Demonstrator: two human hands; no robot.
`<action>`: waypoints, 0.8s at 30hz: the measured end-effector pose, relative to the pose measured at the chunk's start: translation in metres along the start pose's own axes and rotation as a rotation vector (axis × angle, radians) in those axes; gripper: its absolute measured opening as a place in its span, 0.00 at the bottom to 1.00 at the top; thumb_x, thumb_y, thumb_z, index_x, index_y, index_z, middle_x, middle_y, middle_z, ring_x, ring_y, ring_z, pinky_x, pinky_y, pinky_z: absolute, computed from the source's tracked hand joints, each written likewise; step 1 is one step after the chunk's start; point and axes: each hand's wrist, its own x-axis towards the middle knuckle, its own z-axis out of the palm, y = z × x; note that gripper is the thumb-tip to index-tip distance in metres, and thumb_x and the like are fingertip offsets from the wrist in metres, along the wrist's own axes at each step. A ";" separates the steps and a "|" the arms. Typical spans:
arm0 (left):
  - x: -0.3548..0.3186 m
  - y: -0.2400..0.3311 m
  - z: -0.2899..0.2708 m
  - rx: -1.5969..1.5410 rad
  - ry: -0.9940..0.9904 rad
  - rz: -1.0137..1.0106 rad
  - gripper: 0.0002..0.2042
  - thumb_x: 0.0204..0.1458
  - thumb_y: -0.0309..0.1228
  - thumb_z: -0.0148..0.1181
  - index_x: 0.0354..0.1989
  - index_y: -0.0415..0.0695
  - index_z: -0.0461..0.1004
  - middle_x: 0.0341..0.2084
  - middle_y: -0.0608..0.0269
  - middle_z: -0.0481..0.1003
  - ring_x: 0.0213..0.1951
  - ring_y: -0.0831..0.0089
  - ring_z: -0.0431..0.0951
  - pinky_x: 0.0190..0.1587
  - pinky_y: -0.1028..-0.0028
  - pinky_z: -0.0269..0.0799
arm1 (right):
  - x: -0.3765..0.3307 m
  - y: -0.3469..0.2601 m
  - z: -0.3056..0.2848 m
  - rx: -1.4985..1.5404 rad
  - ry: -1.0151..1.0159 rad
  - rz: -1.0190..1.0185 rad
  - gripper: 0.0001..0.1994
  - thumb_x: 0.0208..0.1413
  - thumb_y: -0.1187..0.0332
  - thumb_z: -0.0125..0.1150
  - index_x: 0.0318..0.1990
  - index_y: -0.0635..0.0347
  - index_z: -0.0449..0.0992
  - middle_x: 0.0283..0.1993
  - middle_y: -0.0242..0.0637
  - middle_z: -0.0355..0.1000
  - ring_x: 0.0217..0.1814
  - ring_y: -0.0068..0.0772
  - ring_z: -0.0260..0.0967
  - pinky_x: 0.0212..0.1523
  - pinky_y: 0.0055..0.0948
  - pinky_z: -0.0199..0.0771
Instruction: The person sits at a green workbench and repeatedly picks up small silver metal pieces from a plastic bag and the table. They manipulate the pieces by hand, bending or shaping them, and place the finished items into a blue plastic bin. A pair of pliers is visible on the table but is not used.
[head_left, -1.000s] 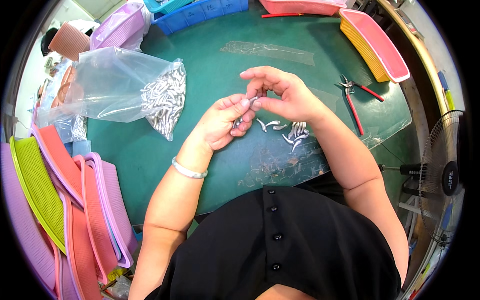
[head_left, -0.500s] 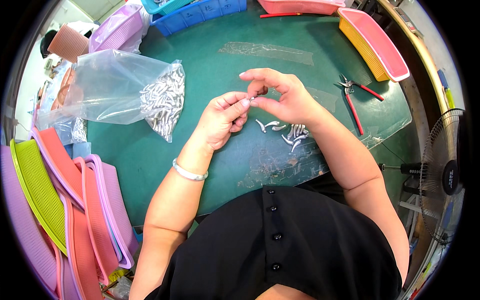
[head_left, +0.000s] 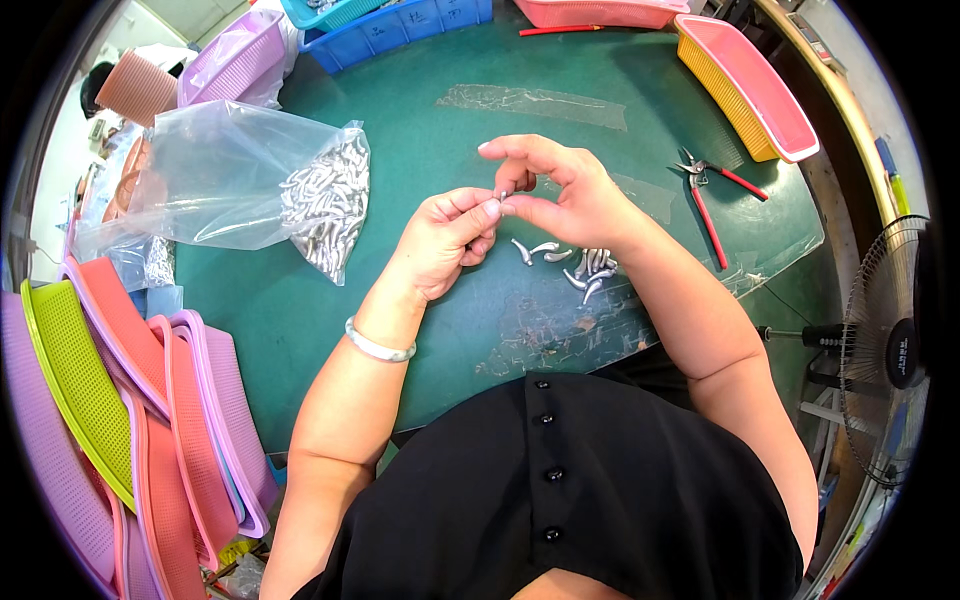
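Two hands meet above the green table [head_left: 420,320]: the left hand [head_left: 445,240] and the right hand [head_left: 560,195] each pinch, with thumb and forefinger pressed together, one small silver metal piece [head_left: 498,194] held between their fingertips, just above the tabletop near its middle. Below and to the right of the hands lies a loose cluster of curved silver pieces [head_left: 575,265], roughly seven or eight, though they overlap too much for an exact count. One clear plastic bag [head_left: 230,175] lies to the left, its open end heaped with many more of the same silver pieces, far too many to count. One pair of red-handled pliers [head_left: 712,195] rests on the table to the right, well apart from the hands. At the far edge stand several baskets: one yellow-and-pink basket [head_left: 745,85], one blue crate [head_left: 400,25], one purple basket [head_left: 235,60]. A stack of flat mesh trays [head_left: 120,400] in pink, purple and yellow-green leans at the left, and one fan [head_left: 890,345] stands at the right edge. A white bangle [head_left: 378,345] circles the left wrist. Nothing lies between the hands and the cluster. Compared with a second ago, the hands sit in nearly the same place, fingertips closed on the piece as before, and the bag, pliers and cluster have not shifted.
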 end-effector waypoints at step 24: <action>-0.002 0.006 0.009 0.042 0.057 -0.060 0.09 0.52 0.32 0.55 0.34 0.38 0.73 0.16 0.72 0.64 0.17 0.85 0.59 0.16 0.85 0.49 | -0.001 0.004 0.002 0.291 0.009 0.156 0.18 0.51 0.82 0.51 0.51 0.66 0.65 0.30 0.32 0.69 0.30 0.19 0.66 0.36 0.21 0.68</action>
